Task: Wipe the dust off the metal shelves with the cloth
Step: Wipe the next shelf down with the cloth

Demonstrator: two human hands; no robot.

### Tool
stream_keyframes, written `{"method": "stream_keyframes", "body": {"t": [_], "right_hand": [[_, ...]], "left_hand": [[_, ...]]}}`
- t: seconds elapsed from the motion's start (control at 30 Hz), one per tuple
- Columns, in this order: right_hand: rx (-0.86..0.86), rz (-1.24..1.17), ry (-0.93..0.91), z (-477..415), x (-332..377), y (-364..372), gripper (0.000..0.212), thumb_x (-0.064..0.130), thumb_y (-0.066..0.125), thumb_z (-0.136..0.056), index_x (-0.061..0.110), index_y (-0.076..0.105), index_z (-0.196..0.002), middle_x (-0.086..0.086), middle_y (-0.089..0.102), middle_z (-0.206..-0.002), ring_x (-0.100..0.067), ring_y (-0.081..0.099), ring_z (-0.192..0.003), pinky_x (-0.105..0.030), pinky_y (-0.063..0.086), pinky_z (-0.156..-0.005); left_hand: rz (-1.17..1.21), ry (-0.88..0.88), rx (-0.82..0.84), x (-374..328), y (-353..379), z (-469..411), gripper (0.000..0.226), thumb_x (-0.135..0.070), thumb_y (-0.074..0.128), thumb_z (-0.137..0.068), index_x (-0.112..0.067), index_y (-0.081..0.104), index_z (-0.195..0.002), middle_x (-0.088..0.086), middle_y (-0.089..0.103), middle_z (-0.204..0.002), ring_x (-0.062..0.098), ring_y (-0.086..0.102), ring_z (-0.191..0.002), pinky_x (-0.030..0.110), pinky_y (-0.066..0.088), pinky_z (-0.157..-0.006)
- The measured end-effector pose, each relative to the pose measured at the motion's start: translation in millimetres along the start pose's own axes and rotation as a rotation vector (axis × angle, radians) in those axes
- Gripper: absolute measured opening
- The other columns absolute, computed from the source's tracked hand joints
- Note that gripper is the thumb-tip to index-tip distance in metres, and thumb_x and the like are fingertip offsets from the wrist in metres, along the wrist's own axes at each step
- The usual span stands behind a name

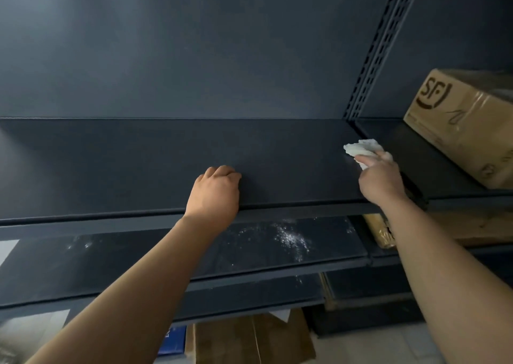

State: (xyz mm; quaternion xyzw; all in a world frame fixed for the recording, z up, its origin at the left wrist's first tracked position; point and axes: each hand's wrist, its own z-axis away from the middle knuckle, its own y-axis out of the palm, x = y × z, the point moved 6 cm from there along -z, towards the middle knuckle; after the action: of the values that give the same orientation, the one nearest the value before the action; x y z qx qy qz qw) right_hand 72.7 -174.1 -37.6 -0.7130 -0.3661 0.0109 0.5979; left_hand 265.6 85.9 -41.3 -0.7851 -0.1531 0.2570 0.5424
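Observation:
A dark metal shelf (144, 161) runs across the middle of the head view. My right hand (381, 179) presses a crumpled white cloth (362, 148) onto the shelf's right end, close to the slotted upright. My left hand (215, 191) rests as a loose fist on the shelf near its front edge, holding nothing. The shelf below (138, 258) carries patches of white dust (291, 238) right of centre and a fainter smear at its left.
A cardboard box marked SF (466, 122) stands on the neighbouring shelf at the right. A slotted metal upright (380, 47) rises at the back right. More cardboard (249, 341) and a blue item (173, 341) lie under the lowest shelf.

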Motion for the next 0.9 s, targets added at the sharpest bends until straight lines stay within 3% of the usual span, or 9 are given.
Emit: {"method": "stream_keyframes", "body": {"t": [0.03, 0.1, 0.2, 0.3, 0.4, 0.53, 0.63, 0.8, 0.9], "right_hand": [[-0.015, -0.022, -0.042, 12, 9, -1, 0.045, -0.009, 0.043, -0.085, 0.012, 0.062, -0.12, -0.003, 0.043, -0.138, -0.014, 0.046, -0.117, 0.012, 0.017, -0.081], [-0.034, -0.021, -0.127, 34, 32, 4, 0.044, -0.008, 0.046, -0.083, 0.011, 0.066, -0.117, -0.01, 0.046, -0.137, -0.027, 0.048, -0.122, -0.01, 0.028, -0.098], [-0.095, -0.125, -0.191, 70, 60, 13, 0.042, -0.006, 0.045, -0.084, 0.014, 0.069, -0.111, -0.011, 0.048, -0.132, -0.029, 0.048, -0.118, -0.028, 0.037, -0.104], [-0.199, -0.243, -0.266, 105, 78, 16, 0.044, -0.01, 0.045, -0.082, 0.016, 0.072, -0.106, -0.01, 0.051, -0.126, -0.028, 0.048, -0.116, -0.027, 0.039, -0.102], [-0.263, -0.272, -0.339, 137, 78, 16, 0.049, -0.015, 0.046, -0.077, 0.015, 0.071, -0.106, -0.01, 0.052, -0.123, -0.027, 0.048, -0.115, -0.016, 0.035, -0.099], [-0.302, -0.286, -0.389, 174, 59, 23, 0.046, -0.007, 0.04, -0.081, 0.013, 0.069, -0.11, -0.012, 0.051, -0.123, -0.03, 0.049, -0.118, -0.032, 0.048, -0.096], [-0.3, -0.262, -0.369, 185, 30, 42, 0.045, 0.0, 0.035, -0.083, 0.012, 0.069, -0.111, -0.015, 0.051, -0.123, -0.032, 0.047, -0.119, -0.029, 0.042, -0.102], [-0.204, -0.217, -0.241, 165, -36, 91, 0.05, -0.018, 0.046, -0.079, 0.009, 0.066, -0.117, -0.02, 0.047, -0.129, -0.033, 0.042, -0.125, -0.035, 0.039, -0.106], [-0.106, -0.188, -0.142, 135, -73, 124, 0.05, -0.017, 0.046, -0.081, 0.007, 0.062, -0.122, -0.022, 0.042, -0.136, -0.036, 0.04, -0.127, -0.039, 0.037, -0.108]], "left_hand": [[0.004, 0.015, -0.004, 0, -1, 6, 0.03, -0.008, 0.044, -0.091, -0.01, 0.062, -0.115, 0.003, 0.058, -0.122, 0.03, 0.05, -0.107, 0.035, 0.039, -0.091], [0.012, 0.041, -0.016, 0, -3, 18, 0.033, -0.008, 0.044, -0.091, -0.011, 0.059, -0.121, 0.004, 0.057, -0.126, 0.031, 0.05, -0.11, 0.036, 0.038, -0.094], [0.017, 0.078, -0.025, 3, -3, 36, 0.034, -0.008, 0.046, -0.092, -0.01, 0.054, -0.126, 0.005, 0.055, -0.129, 0.032, 0.048, -0.115, 0.037, 0.037, -0.098], [0.022, 0.126, -0.063, 8, -4, 52, 0.033, -0.012, 0.047, -0.094, -0.008, 0.054, -0.126, 0.009, 0.055, -0.129, 0.033, 0.049, -0.118, 0.039, 0.037, -0.101], [-0.016, 0.173, -0.12, 10, -3, 68, 0.033, -0.014, 0.049, -0.094, -0.005, 0.055, -0.125, 0.012, 0.057, -0.127, 0.034, 0.05, -0.119, 0.041, 0.037, -0.103], [-0.057, 0.192, -0.204, 6, 4, 93, 0.038, -0.013, 0.048, -0.093, -0.002, 0.049, -0.129, 0.015, 0.051, -0.133, 0.032, 0.043, -0.125, 0.044, 0.031, -0.11], [-0.072, 0.257, -0.229, -6, 27, 115, 0.043, -0.008, 0.05, -0.089, -0.001, 0.046, -0.131, 0.016, 0.047, -0.136, 0.031, 0.038, -0.128, 0.042, 0.023, -0.113], [-0.108, 0.149, 0.005, -3, 108, 123, 0.056, -0.005, 0.064, -0.082, -0.004, 0.044, -0.134, 0.012, 0.049, -0.137, 0.03, 0.044, -0.128, 0.038, 0.027, -0.111], [-0.08, 0.046, 0.146, 6, 159, 117, 0.049, -0.015, 0.046, -0.094, -0.009, 0.033, -0.141, 0.007, 0.034, -0.148, 0.025, 0.026, -0.139, 0.034, 0.017, -0.115]]}}
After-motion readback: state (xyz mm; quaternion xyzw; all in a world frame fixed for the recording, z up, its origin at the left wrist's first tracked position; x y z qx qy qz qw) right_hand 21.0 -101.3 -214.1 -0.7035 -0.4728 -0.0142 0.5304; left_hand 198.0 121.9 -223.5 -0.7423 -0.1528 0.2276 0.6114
